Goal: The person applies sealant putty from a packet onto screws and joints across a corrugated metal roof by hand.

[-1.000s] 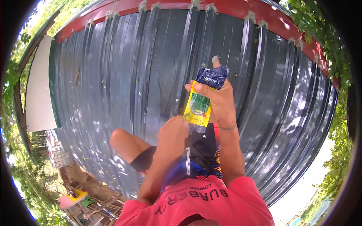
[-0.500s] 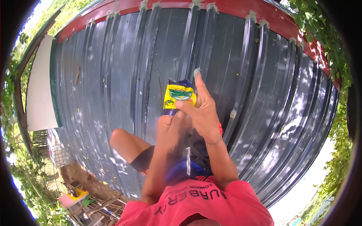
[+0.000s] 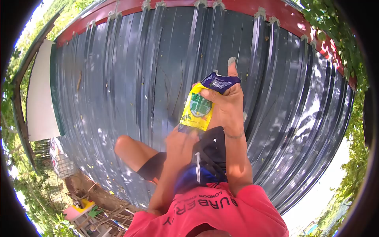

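A yellow and dark blue packet [image 3: 200, 106] with a green emblem is stretched at a slant between my two hands. My right hand [image 3: 229, 103] grips its upper part, with the thumb across the front and the index finger pointing away, its tip coated in grey material. Around the packet's lower end, my left hand [image 3: 181, 141] is closed, slightly blurred. Both hands are above my lap, over the dark ribbed metal roof [image 3: 173, 55].
Red trim [image 3: 173, 4] with grey patches on the ribs borders the roof's far edge. At the left stands a white panel [image 3: 40, 94]. Wood pieces [image 3: 104, 221] lie below at the lower left, and leafy branches [image 3: 335, 35] hang at the right.
Since half a second ago, my right hand has shifted up and right to the packet's upper part, and more of the packet shows. My left hand remains at its lower end.
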A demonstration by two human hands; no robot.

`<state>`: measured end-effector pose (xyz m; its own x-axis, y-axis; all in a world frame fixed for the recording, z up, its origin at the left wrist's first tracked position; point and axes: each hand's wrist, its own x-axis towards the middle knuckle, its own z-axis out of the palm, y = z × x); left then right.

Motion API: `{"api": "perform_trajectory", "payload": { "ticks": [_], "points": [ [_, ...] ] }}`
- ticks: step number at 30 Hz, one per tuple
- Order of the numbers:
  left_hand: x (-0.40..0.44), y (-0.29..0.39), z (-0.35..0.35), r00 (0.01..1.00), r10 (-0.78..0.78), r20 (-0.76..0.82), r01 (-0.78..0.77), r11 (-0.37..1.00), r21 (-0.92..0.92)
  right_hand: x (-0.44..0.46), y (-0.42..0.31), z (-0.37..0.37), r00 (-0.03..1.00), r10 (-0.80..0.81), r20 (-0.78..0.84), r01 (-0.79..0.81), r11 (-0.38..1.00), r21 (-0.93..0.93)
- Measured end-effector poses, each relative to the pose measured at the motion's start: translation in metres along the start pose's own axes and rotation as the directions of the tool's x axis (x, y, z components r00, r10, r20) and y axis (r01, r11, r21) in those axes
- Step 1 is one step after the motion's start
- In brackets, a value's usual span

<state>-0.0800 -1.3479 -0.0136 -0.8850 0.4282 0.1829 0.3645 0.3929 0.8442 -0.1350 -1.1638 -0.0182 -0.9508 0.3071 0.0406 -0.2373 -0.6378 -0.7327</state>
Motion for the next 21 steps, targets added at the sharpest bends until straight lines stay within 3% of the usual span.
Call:
{"api": "perform_trajectory", "payload": {
  "ticks": [4, 7, 8, 9, 11, 12, 15, 16, 19, 20, 21],
  "points": [
    [-0.005, -0.004, -0.006, 0.999, -0.020, 0.043, 0.021, 1.000, -0.008, -0.005, -0.014, 0.009, 0.999, 0.013, -0.034, -0.015, 0.999, -0.047],
    [0.003, -0.002, -0.026, 0.910, -0.369, 0.187, 0.387, 0.919, -0.071, -0.005, -0.013, 0.010, 0.999, 0.045, -0.019, -0.048, 0.990, -0.132],
    [0.008, -0.012, -0.034, 0.888, -0.400, 0.227, 0.436, 0.890, -0.134, -0.005, -0.011, 0.011, 0.998, 0.058, -0.008, -0.059, 0.984, -0.169],
    [0.011, -0.012, -0.035, 0.880, -0.421, 0.219, 0.474, 0.812, -0.341, -0.005, -0.010, 0.013, 0.995, 0.092, 0.024, -0.086, 0.979, -0.183],
    [0.032, 0.009, -0.041, 0.860, -0.461, 0.217, 0.468, 0.545, -0.696, -0.008, -0.007, 0.018, 0.984, 0.159, 0.084, -0.138, 0.967, -0.214],
    [0.037, 0.005, -0.043, 0.854, -0.426, 0.298, 0.510, 0.576, -0.639, -0.011, -0.005, 0.022, 0.971, 0.220, 0.098, -0.194, 0.955, -0.223],
    [0.039, -0.014, -0.037, 0.813, -0.431, 0.390, 0.577, 0.682, -0.450, -0.017, 0.019, 0.024, 0.971, 0.193, 0.145, -0.161, 0.965, -0.206],
    [0.041, -0.014, -0.032, 0.878, -0.376, 0.297, 0.479, 0.674, -0.563, -0.023, 0.006, 0.028, 0.948, 0.286, 0.143, -0.243, 0.936, -0.256],
    [0.041, 0.001, -0.029, 0.895, -0.412, 0.170, 0.422, 0.662, -0.619, -0.031, 0.012, 0.021, 0.938, 0.330, 0.105, -0.297, 0.923, -0.246],
    [0.037, -0.004, -0.027, 0.882, -0.442, 0.164, 0.453, 0.697, -0.556, -0.034, 0.015, 0.022, 0.950, 0.296, 0.102, -0.280, 0.949, -0.143],
    [0.036, -0.002, -0.026, 0.895, -0.425, 0.134, 0.426, 0.731, -0.533, -0.034, 0.013, 0.020, 0.949, 0.304, 0.084, -0.284, 0.939, -0.195]
  ]
}}
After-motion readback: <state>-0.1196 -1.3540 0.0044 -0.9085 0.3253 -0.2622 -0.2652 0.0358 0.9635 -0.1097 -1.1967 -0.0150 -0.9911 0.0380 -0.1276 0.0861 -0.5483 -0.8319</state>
